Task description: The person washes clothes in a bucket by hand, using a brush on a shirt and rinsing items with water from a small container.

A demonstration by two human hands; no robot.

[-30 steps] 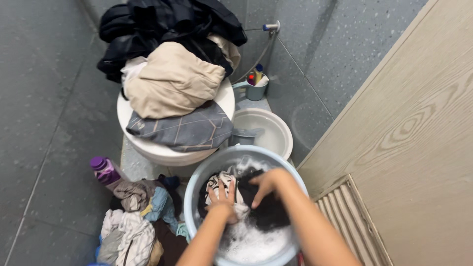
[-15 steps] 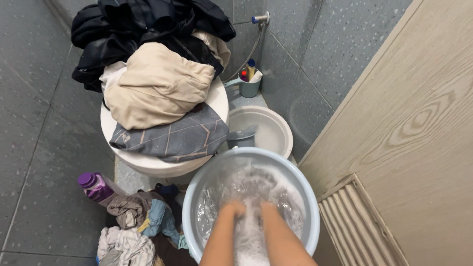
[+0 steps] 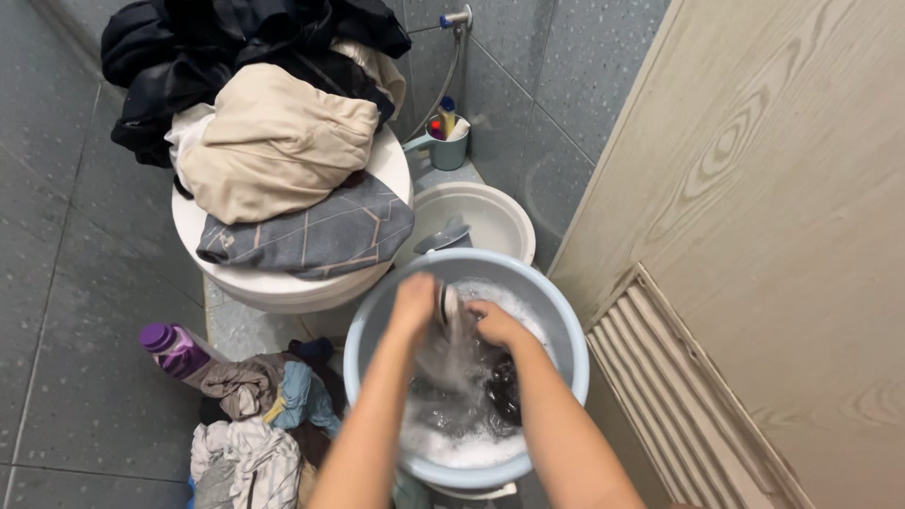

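Both hands are up out of the suds now; half a sec ago they were pushed down under the foam, no cloth showing. Left hand (image 3: 415,303) is closed on a wet bit of cloth (image 3: 451,330) w/ stripes; right hand (image 3: 495,323) is closed on the same cloth, just beside the left; the two fists pull it up over the tub (image 3: 363,330). So it looks like a scrub or wring step, not a soak. More dark cloth (image 3: 504,391) sits low in the tub, half in foam.

Left of the tub, on the floor: a heap of clothes (image 3: 250,424), mixed colours; a purple bottle (image 3: 174,347) lies touching that heap.

Just past the tub: a white bowl (image 3: 504,212) w/ a grey scoop (image 3: 445,238) in it. Past the tub & to the left: a white seat (image 3: 273,287) piled w/ clothes; grey one (image 3: 311,236) at front, cream one (image 3: 273,141) on it, black ones (image 3: 217,47) at back.

Far past the tub, by the wall: a small cup (image 3: 448,149) w/ brushes; a tap (image 3: 457,17) above it. Right of the tub: a wood door (image 3: 782,188).
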